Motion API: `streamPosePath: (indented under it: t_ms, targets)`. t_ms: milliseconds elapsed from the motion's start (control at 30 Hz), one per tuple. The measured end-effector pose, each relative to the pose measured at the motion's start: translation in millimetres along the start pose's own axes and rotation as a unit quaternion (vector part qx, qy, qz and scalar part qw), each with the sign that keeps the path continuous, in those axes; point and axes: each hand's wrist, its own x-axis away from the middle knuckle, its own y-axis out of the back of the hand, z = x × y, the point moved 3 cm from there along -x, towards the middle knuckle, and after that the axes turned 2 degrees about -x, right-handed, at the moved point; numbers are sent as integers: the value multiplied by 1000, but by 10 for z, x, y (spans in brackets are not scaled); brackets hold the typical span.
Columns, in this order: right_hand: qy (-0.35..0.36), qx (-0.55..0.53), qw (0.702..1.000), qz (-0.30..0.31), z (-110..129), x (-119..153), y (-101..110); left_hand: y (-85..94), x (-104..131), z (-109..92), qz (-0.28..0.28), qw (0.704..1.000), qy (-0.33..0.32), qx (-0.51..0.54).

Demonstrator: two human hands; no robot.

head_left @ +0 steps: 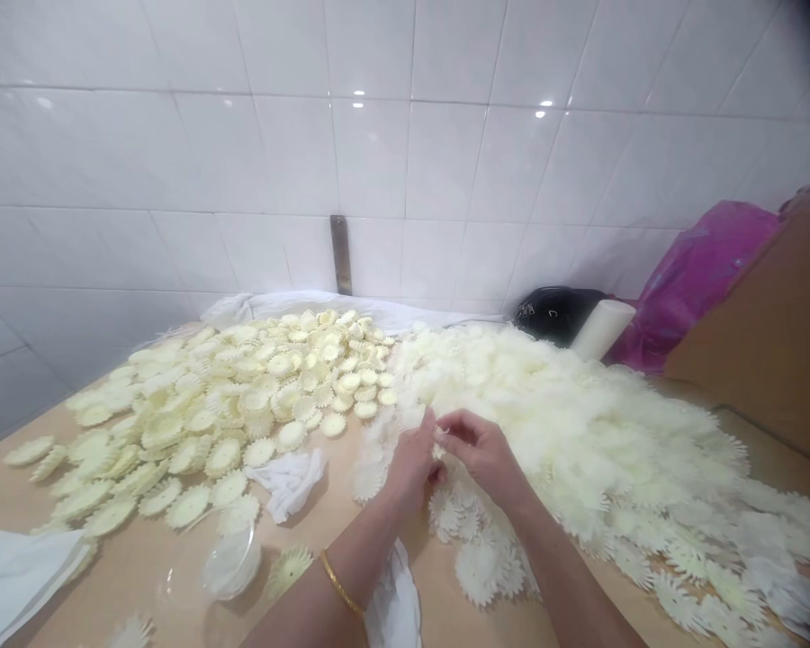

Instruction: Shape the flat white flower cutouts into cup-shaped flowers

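Observation:
My left hand (410, 461) and my right hand (481, 450) meet in the middle of the table, fingers pinched close together. Whatever lies between the fingertips is mostly hidden; a bit of pale material seems to show there. Just below my right hand lie thin white discs with toothed edges (490, 562). A large heap of similar pale, frilly cutouts (573, 423) spreads to the right. On the left is a pile of cream, cup-shaped pieces with scalloped rims (236, 405).
A clear round container (233, 567) stands at the front left, near a crumpled white cloth (289, 481). Another white cloth (392, 598) lies under my left forearm. At the back right are a black bag (554, 313), a white roll (602, 329), a purple plastic bag (708, 270) and a cardboard box (769, 333).

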Motion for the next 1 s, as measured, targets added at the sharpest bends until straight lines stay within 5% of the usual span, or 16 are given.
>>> streamPosePath:
  t_ms: [333, 900, 1000]
  targets:
    - [-45, -130, 982, -133, -249, -74, 141, -139, 123, -167, 102, 993, -50, -28]
    - [-55, -86, 936, -338, -241, -34, 125, -199, 184, -310, 157, 986, 15, -45]
    - [-54, -98, 921, -374, -297, -111, 288, -185, 263, -309, 248, 963, 40, -95]
